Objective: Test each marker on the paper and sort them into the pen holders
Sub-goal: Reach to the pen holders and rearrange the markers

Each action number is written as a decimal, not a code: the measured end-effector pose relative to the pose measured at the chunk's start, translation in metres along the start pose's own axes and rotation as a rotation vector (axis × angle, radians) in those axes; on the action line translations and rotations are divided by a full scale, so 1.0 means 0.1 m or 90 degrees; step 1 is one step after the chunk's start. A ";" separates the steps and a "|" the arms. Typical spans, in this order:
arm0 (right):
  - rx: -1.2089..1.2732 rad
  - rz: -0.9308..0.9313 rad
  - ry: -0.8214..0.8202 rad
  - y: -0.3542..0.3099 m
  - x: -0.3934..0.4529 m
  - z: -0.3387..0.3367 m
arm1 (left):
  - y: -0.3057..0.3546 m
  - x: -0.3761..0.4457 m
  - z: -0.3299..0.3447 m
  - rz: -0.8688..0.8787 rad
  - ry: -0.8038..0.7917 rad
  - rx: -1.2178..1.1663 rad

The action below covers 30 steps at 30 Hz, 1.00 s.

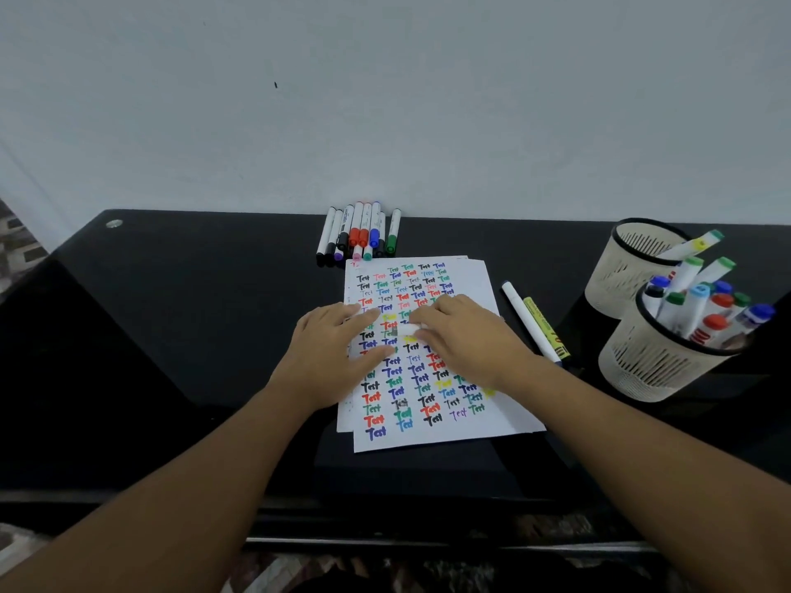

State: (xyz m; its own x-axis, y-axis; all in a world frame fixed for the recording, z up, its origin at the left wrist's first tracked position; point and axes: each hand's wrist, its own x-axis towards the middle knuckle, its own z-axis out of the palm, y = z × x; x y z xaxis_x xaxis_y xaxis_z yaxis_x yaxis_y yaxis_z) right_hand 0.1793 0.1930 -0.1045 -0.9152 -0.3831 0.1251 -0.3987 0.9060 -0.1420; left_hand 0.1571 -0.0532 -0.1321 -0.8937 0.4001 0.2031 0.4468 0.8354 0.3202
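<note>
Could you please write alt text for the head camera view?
Two hands, left and right, rest on paper covered in coloured "Test" marks. Markers lie behind it; two pen holders, near and far, stand right.

Glossy black table (179,318), matt white paper (479,421) (ink-marked), perforated plastic holders (642,370)

A plain pale grey-white wall (385,100) fills the whole upper half, marked only by one tiny dark speck (275,85). A glossy black desk (171,314) is pushed right up against it, with a small round silver fitting (114,223) set near its far left corner. A patterned floor covering (17,237) is glimpsed at the left edge and along the bottom. Lighting is soft and even.
</note>
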 end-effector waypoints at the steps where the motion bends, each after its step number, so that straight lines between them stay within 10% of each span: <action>1: -0.021 -0.009 -0.009 -0.05 0.02 -0.02 | 0.00 -0.01 0.00 0.023 0.020 -0.006; 23: -0.083 -0.050 -0.096 -0.22 0.09 -0.13 | -0.05 -0.05 0.03 0.175 0.107 0.006; 30: 0.125 0.071 -0.056 -0.13 -0.08 -0.22 | -0.05 -0.03 0.01 0.120 0.062 -0.017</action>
State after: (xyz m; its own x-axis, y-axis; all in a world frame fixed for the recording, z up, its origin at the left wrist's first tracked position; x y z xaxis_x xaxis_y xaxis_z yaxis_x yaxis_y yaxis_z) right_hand 0.1935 0.1882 -0.0818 -0.9523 -0.3050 0.0134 -0.2913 0.8944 -0.3393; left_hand 0.1576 -0.0580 -0.1353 -0.7868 0.5089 0.3491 0.6075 0.7386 0.2924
